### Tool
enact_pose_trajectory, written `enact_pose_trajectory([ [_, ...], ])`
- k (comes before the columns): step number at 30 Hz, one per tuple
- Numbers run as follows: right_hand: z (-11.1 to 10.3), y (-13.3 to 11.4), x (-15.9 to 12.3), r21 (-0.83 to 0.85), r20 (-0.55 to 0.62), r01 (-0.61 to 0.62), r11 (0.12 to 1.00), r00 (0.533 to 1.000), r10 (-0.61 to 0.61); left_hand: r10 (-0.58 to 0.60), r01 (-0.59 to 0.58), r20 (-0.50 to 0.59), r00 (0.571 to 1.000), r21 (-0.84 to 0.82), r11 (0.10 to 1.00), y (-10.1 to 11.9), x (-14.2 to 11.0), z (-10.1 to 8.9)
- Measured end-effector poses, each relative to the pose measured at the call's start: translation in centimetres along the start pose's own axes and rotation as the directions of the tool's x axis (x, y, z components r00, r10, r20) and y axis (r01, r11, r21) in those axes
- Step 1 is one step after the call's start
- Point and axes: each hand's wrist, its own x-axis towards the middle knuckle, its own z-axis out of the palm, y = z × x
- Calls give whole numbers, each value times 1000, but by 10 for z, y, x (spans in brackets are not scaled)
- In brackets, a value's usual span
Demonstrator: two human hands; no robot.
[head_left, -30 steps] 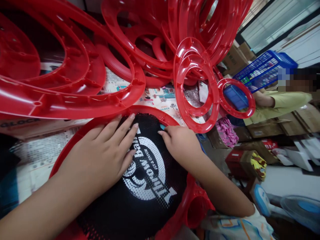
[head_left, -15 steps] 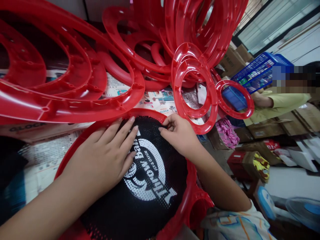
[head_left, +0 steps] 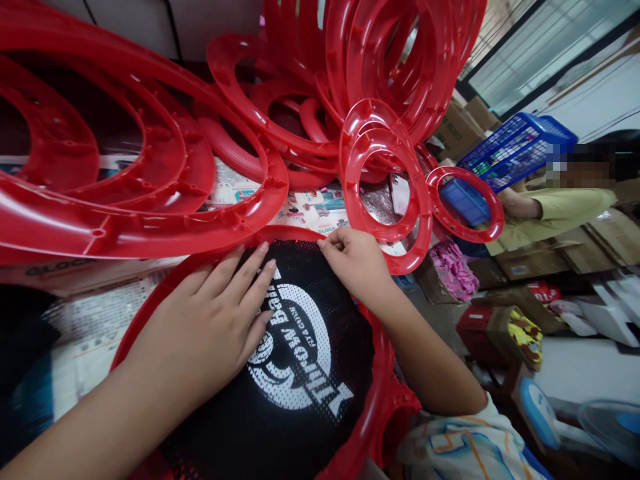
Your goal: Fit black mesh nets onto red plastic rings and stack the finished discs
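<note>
A round piece of black mesh [head_left: 295,427] with a white "Throw ball" print lies inside a red plastic ring [head_left: 367,433]. My left hand [head_left: 215,320] rests flat on the mesh, fingers stretched toward the ring's far edge, partly covering the print. At the far right part of the rim, my right hand [head_left: 357,260] has its thumb and forefinger pinched on the edge of the mesh. Its other fingers are curled and mostly hidden.
Large red rings [head_left: 240,217] lean at the left and back, with smaller red rings [head_left: 420,233] beside my right hand. Printed cardboard [head_left: 90,333] lies underneath. At right are a blue basket [head_left: 517,150], a person in a yellow-green top [head_left: 575,207], cartons and a fan [head_left: 540,413].
My right thumb and forefinger have drawn together at the mesh edge. My left hand stays flat in nearly the same place. The view has shifted slightly.
</note>
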Motion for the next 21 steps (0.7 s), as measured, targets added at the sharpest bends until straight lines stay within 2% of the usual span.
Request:
enact_pose_trajectory([
  [9, 8, 2, 5, -56, -17, 4, 998, 1000, -5, -2, 2, -1, 1000, -6, 1000, 1, -2, 0],
  [19, 3, -6, 2, -295, 15, 25, 955, 1000, -22, -16, 16, -5, 1000, -17, 1000, 2, -1, 0],
  [21, 3, -7, 3, -298, 17, 38, 954, 999, -35, -19, 19, 0, 1000, -18, 1000, 2, -1, 0],
])
